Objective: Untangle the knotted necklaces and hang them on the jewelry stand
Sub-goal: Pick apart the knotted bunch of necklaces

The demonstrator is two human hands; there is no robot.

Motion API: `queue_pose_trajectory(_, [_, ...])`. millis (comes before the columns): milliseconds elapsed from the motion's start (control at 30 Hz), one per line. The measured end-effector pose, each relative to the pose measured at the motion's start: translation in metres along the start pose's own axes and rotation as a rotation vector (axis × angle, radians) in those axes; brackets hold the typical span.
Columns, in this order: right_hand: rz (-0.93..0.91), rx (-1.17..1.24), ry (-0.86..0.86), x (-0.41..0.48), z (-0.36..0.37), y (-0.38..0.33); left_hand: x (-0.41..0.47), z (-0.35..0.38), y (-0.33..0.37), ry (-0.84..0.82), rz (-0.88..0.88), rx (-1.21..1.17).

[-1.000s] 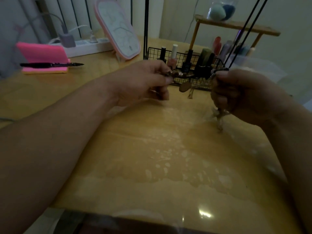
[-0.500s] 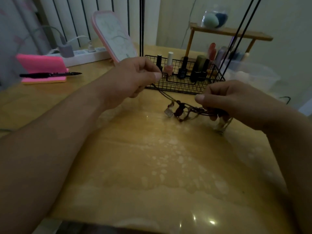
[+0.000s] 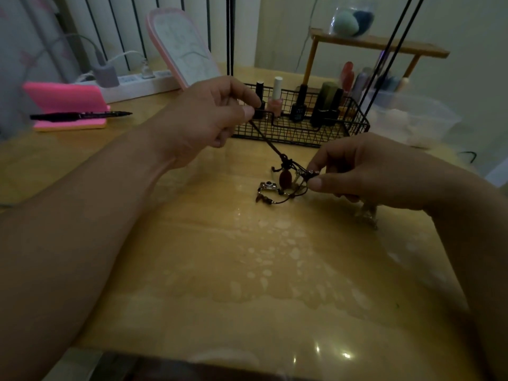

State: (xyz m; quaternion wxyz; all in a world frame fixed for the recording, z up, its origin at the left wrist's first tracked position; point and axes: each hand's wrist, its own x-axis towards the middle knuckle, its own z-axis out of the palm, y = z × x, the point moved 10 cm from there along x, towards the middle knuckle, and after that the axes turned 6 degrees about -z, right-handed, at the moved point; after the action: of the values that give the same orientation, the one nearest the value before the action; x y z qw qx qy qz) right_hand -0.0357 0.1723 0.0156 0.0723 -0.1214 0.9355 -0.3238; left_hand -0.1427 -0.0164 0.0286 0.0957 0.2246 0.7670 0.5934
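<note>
Necklaces [image 3: 280,185] knotted up over the bench [image 3: 247,270]; left grip [image 3: 203,119] pinches one cord [image 3: 268,141] taut, right grip [image 3: 357,171] pinches the rest.

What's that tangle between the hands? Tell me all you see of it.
The tangle is dark cords knotted, carrying a reddish oval bead, a silvery camera-shaped charm and small beads. One cord runs taut up to the left hand, which pinches it; the right hand pinches the knot's right side, low over the table.

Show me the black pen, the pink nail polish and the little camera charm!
black pen [image 3: 79,115], head view, middle of its barrel.
pink nail polish [image 3: 275,104], head view, the pink bottle part.
camera charm [image 3: 268,185], head view, its silver front.
</note>
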Motion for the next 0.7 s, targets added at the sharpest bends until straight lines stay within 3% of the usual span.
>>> queue_pose_trajectory(100, [0.041,-0.139,0.034,0.003,-0.004,0.01,-0.003,0.008,-0.005,0.022,0.01,0.447])
queue_pose_trajectory(167, [0.075,-0.218,0.053,0.004,-0.007,0.017,-0.003,0.017,-0.013,-0.051,-0.018,0.56])
queue_pose_trajectory(533, [0.095,-0.237,0.094,0.006,-0.012,0.028,-0.007,0.017,0.001,0.007,0.017,0.537])
queue_pose_trajectory(700, [0.076,-0.216,0.075,0.006,-0.008,0.024,-0.007,0.001,0.013,0.162,0.039,0.286])
